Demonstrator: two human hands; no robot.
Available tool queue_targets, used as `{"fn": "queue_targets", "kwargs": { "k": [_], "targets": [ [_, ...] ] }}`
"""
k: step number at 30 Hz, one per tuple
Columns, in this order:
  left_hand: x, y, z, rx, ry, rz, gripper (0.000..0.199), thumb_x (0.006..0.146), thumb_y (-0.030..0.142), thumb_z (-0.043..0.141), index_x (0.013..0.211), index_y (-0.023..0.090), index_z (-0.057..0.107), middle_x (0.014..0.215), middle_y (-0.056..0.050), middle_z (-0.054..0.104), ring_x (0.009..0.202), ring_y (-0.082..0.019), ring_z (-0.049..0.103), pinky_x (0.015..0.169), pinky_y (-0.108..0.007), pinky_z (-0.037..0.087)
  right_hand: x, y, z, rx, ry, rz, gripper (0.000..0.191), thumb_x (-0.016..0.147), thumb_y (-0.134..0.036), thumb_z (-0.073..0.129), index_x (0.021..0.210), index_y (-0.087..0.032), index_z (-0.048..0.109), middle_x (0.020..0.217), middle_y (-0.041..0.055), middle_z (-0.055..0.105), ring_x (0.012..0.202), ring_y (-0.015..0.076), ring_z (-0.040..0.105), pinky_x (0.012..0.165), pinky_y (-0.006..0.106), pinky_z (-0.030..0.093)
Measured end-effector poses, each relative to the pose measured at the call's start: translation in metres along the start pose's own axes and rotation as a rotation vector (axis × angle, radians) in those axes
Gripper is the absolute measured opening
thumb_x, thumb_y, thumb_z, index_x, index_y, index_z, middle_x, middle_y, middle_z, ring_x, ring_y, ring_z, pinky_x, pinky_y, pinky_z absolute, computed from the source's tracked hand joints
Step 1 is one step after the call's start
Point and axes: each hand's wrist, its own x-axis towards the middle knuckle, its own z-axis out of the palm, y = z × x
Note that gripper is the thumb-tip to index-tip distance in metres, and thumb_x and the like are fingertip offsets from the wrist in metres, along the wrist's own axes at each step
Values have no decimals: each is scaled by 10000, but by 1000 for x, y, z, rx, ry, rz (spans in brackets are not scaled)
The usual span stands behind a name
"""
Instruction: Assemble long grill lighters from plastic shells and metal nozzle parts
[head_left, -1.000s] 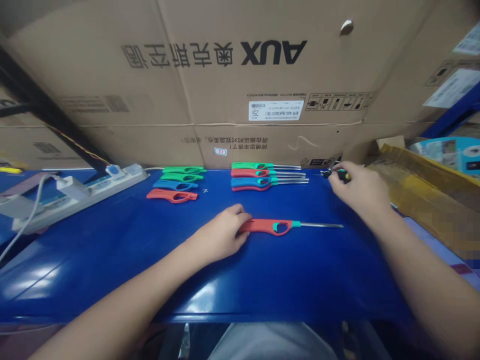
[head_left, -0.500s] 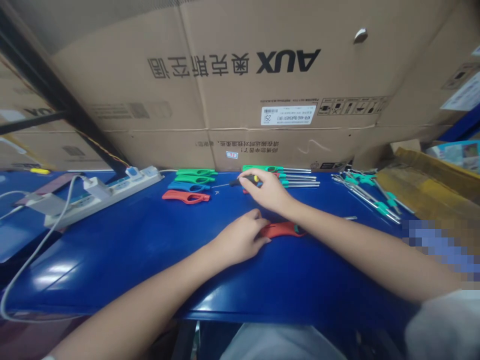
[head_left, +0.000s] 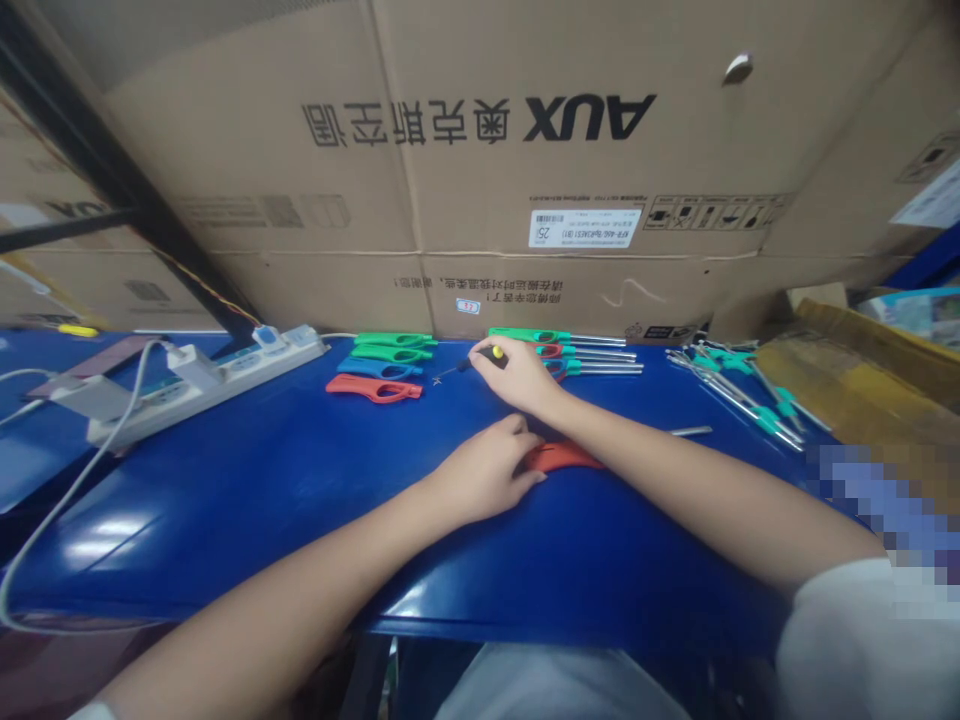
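My right hand (head_left: 517,372) is closed around a small screwdriver (head_left: 496,353) with a black and yellow handle. The thin shaft points left, its tip close to a few tiny dark screws (head_left: 438,381) on the blue table. Nearer to me, my left hand (head_left: 491,470) grips the end of a red lighter (head_left: 564,456) lying on the table. My right forearm hides part of it, and a metal tube (head_left: 691,431) shows beyond the arm. Just behind my right hand lie lighters with metal tubes, among them a green one (head_left: 529,335).
Green, blue and red lighter handles (head_left: 373,388) lie in a column left of centre. Metal tubes with green parts (head_left: 739,395) are piled at the right, beside a brown taped box (head_left: 847,370). A white power strip (head_left: 217,385) with plugs and cables stands left. Large cardboard (head_left: 480,200) walls the back.
My right hand has shifted slightly, bringing the screwdriver's tip down near the tiny screws. My left hand stays on the red lighter. The whole view has moved a little.
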Motion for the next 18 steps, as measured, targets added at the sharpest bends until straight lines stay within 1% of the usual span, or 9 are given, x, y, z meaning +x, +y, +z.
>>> {"fn": "queue_targets", "kwargs": {
  "k": [4,8,11,14,16,18],
  "targets": [
    [1,0,-1,5,-6,-10,302,897,260,665,1177,146,683,1070,-101,607,909,-225,637,844,-359,550,0,1,-1,43,3,-7,136,849,-260,573,854,-191,690,863,26,730,811,181,650,775,311,495],
    [2,1,-3,8,-12,-5,314,901,253,651,1195,146,676,1058,-98,601,900,-222,631,843,-362,542,-1,2,-5,128,20,32,177,857,-333,581,889,-198,691,812,11,699,712,162,618,676,295,505],
    [2,2,-4,20,-26,-8,297,911,272,639,1178,151,686,1058,-98,593,904,-227,629,845,-369,539,-2,2,-10,181,75,53,209,858,-380,592,892,-203,698,857,21,702,734,167,619,638,289,515],
    [2,2,-4,36,-38,-11,297,913,285,642,1173,151,688,1059,-97,587,885,-219,627,836,-361,539,-5,0,-15,226,118,82,203,847,-378,606,864,-203,708,860,30,709,728,168,622,601,279,503],
    [2,2,-5,39,-36,-8,297,916,290,638,1176,156,687,1055,-93,585,885,-214,624,837,-351,539,-9,-3,-20,263,145,114,177,831,-355,625,839,-202,715,816,22,701,672,149,599,580,267,482],
    [2,1,-5,29,-27,3,307,919,289,632,1193,161,682,1049,-87,583,895,-210,621,855,-342,538,-14,-7,-27,336,184,172,159,812,-343,653,814,-195,712,709,-2,657,573,117,537,527,250,440]
  ]
}}
